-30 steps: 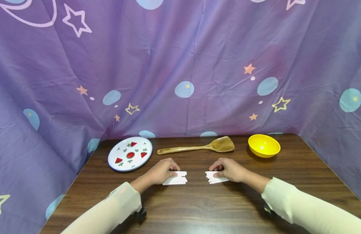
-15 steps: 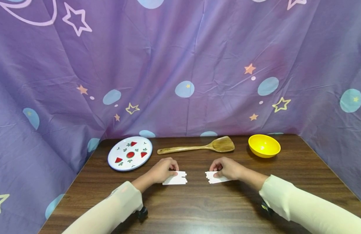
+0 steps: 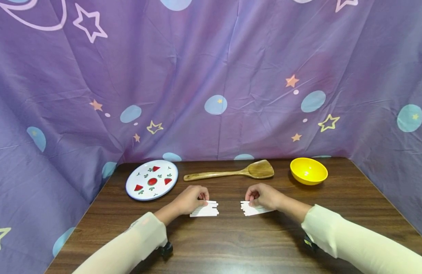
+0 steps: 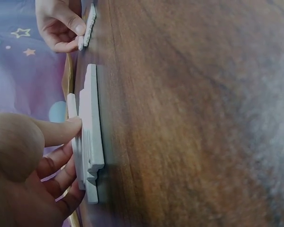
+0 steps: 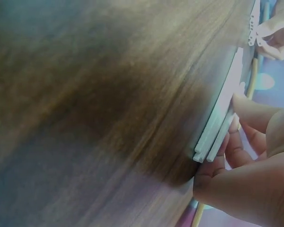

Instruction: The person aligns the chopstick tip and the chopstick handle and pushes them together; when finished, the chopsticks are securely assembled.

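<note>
two sets of white sticks lie on the worktop point(image 3: 211, 243), their uneven inner ends facing each other across a strip of wood; the left hand point(image 3: 189, 201) pinches at the far side of the left sticks point(image 3: 207, 211), thumb toward the wearer, fingers beyond; the right hand point(image 3: 266, 198) mirrors it on the right sticks point(image 3: 257, 210), its thumb and fingers close together; how many sticks each grip takes in, i cannot tell; the left wrist view shows the sticks partly stacked, and the right wrist view shows one by the fingers standing a little apart from the rest; pinching along the far edge seems meant to catch thin pieces without covering the others; each set sits before its own hand, probably so that neither arm need cross.

the spatula point(image 3: 229, 174) lies crosswise just beyond the hands, handle toward the plate point(image 3: 144, 175), blade toward the bowl point(image 3: 308, 172); all three sit toward the far edge, by the curtain point(image 3: 216, 68), likely to leave the middle for handwork; room looks tightest on the far side, where knuckles come near the spatula; the gap between the sets and the wood running nearer the wearer, between the sleeves, offer more; the side edges are well apart from both hands.
</note>
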A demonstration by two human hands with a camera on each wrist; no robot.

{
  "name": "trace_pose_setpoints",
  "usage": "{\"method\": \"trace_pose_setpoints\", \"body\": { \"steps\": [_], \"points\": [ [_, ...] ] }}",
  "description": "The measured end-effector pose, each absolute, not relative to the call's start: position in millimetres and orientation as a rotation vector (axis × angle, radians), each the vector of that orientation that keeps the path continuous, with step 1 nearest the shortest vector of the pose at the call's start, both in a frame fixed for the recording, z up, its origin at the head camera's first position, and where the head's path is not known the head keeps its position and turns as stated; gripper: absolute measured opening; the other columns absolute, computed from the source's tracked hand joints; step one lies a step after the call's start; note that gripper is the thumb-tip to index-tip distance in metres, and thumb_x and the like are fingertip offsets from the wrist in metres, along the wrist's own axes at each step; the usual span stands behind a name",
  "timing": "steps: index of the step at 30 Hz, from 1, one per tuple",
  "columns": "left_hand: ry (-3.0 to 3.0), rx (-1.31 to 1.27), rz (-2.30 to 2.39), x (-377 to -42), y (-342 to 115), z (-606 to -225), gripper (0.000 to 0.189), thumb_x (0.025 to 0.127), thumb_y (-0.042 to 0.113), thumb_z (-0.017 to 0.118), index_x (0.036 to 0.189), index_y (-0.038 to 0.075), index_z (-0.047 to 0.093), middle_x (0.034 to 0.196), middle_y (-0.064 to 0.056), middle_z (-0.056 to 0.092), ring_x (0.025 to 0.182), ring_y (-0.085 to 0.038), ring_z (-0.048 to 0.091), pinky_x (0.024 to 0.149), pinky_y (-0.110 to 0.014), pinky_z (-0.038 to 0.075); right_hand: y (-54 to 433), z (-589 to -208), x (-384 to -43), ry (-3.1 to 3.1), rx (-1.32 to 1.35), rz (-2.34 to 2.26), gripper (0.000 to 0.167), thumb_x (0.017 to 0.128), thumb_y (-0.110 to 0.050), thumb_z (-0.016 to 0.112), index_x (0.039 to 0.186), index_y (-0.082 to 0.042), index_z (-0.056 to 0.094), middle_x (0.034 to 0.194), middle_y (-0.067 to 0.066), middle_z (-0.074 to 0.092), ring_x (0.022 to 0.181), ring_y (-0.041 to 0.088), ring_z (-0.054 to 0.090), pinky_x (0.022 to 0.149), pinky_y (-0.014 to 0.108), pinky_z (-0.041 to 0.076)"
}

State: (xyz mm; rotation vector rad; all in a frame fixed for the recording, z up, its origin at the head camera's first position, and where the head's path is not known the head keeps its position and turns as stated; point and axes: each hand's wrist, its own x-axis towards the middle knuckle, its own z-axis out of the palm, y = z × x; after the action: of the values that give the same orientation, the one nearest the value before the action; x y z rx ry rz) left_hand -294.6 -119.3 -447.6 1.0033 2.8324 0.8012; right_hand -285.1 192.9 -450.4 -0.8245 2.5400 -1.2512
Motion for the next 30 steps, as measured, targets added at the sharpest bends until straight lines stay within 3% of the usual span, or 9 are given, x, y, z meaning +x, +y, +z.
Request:
{"method": "trace_pose_setpoints", "body": {
  "steps": [5, 14, 21, 27, 30],
  "points": [
    [2.823, 1.002, 0.788, -294.4, -119.5, -444.9, 0.012, 0.089, 0.007, 0.078, 0.085, 0.013, 0.068, 0.078, 0.006, 0.066, 0.075, -0.006, 0.059, 0.071, -0.025, 0.05, 191.6, -447.9, -284.9, 2.562, -0.803, -1.231, 0.01, 0.081, 0.008, 0.073, 0.089, 0.003, 0.07, 0.077, 0.003, 0.062, 0.071, 0.008, 0.052, 0.065, 0.019, 0.042],
    [2.845, 1.061, 0.795, -293.9, -118.2, -437.5, 0.005, 0.092, 0.007, 0.075, 0.094, 0.011, 0.074, 0.085, 0.004, 0.068, 0.08, -0.009, 0.061, 0.075, -0.027, 0.052, 188.0, -439.8, -283.4, 2.681, -0.862, -1.052, 0.008, 0.088, 0.001, 0.072, 0.093, -0.002, 0.076, 0.081, 0.0, 0.07, 0.074, 0.005, 0.053, 0.07, 0.023, 0.044],
    [2.877, 1.127, 0.756, -289.3, -114.4, -428.2, 0.012, 0.096, 0.011, 0.071, 0.106, 0.011, 0.079, 0.087, 0.004, 0.068, 0.081, -0.009, 0.061, 0.076, -0.027, 0.052, 180.6, -429.7, -279.9, 2.815, -0.977, -0.85, 0.005, 0.09, -0.007, 0.074, 0.094, -0.007, 0.077, 0.081, -0.006, 0.071, 0.076, 0.004, 0.054, 0.071, 0.027, 0.045],
    [2.774, 1.165, 0.875, -282.2, -108.6, -422.6, 0.012, 0.098, 0.007, 0.067, 0.107, 0.01, 0.075, 0.085, 0.002, 0.066, 0.068, -0.006, 0.063, 0.065, -0.024, 0.051, 174.2, -422.2, -275.9, 2.829, -1.04, -0.843, 0.004, 0.092, -0.005, 0.071, 0.093, -0.008, 0.074, 0.074, -0.009, 0.062, 0.069, 0.001, 0.053, 0.067, 0.025, 0.046],
    [2.754, 1.191, 0.916, -278.8, -104.7, -420.8, 0.01, 0.099, 0.005, 0.066, 0.105, 0.009, 0.073, 0.089, 0.002, 0.065, 0.072, -0.007, 0.063, 0.066, -0.023, 0.051, 170.9, -418.4, -273.2, 2.827, -1.08, -0.86, 0.005, 0.092, -0.004, 0.07, 0.093, -0.007, 0.074, 0.075, -0.008, 0.064, 0.07, 0.001, 0.053, 0.067, 0.025, 0.046]
  ]
}}
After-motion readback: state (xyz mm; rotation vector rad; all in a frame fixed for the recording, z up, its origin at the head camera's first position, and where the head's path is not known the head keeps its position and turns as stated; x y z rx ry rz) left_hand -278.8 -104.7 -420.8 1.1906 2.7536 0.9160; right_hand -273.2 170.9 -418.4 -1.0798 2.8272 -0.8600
